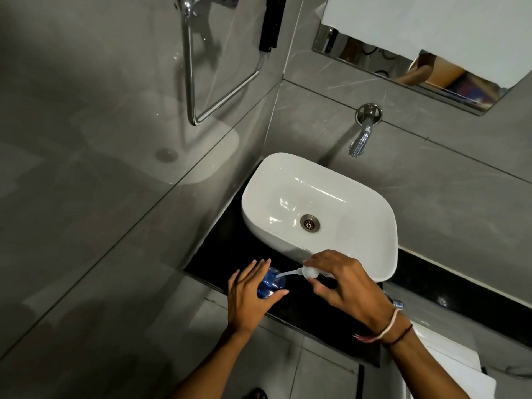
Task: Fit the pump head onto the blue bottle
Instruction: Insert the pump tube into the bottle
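Light, rigid plastic pump head (312, 272), probably slick; best gripped at the white collar, as the right hand (345, 286) pinches it now. Thin, bendy dip tube (288, 274) reaching into the blue bottle (270, 283), translucent, just left of the sink (371, 214) on the dark surface (218, 254), steadied by the loosely cupped left hand (247, 295).

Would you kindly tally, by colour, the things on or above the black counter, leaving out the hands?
White: 2, the basin and the pump head
Blue: 1, the blue bottle
Total: 3
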A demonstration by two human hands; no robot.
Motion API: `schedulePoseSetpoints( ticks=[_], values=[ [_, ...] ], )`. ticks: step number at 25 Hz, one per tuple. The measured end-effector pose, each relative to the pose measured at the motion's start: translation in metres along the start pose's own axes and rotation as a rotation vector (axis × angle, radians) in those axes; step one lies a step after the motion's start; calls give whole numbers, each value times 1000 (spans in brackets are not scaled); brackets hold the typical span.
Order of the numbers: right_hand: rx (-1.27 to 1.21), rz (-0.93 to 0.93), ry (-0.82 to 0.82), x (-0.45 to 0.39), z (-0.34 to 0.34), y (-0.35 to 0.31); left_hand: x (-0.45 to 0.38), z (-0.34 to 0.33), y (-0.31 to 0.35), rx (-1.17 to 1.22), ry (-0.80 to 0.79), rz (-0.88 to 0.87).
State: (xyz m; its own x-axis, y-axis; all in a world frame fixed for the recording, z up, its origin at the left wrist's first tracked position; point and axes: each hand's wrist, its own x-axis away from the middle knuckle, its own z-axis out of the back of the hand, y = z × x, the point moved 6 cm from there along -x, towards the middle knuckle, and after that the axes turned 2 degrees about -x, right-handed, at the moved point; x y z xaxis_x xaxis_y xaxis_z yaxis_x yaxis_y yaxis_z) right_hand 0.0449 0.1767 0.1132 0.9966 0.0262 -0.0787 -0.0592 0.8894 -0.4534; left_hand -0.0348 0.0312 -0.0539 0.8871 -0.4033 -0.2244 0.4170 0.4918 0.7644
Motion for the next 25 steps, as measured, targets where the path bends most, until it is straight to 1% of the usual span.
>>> schedulePoseSetpoints(
  ticks=[4,8,9,11,12,13,14,16,17,18,20,21,23,25],
  values=[
    [117,-19,-84,-21,-19,-8,1,-1,-2,1,10,19],
    [338,-11,-302,-53,-61,-14,2,-4,-3,-8,18,18],
    [400,-23,-334,-58,-71,-12,2,-3,-3,-11,17,14],
    [505,-94,-324,-64,-82,0,2,-2,-3,-19,16,2],
    [536,-138,-293,-63,-83,6,2,-2,-3,-25,16,-5],
    [514,-169,-250,-60,-82,10,2,-2,-3,-34,19,-12],
    [424,-190,-220,-56,-80,14,2,-1,-3,-42,27,-17],
    [133,-228,-254,-46,-80,23,1,-1,-3,-48,44,-20],
    [43,-261,-278,-40,-80,29,1,-1,-3,-47,40,-19],
    [9,-311,-267,-35,-79,36,1,-2,-3,-47,31,-18],
    [-40,-396,-174,-26,-75,49,1,-3,-5,-45,30,-13],
    [-95,-405,-137,-23,-76,51,2,-4,-6,-42,32,-10],
    [-234,-379,-124,-23,-83,48,2,-4,-6,-40,38,-6],
    [-287,-368,-96,-27,-89,46,2,-3,-6,-46,34,-8]
  ],
)
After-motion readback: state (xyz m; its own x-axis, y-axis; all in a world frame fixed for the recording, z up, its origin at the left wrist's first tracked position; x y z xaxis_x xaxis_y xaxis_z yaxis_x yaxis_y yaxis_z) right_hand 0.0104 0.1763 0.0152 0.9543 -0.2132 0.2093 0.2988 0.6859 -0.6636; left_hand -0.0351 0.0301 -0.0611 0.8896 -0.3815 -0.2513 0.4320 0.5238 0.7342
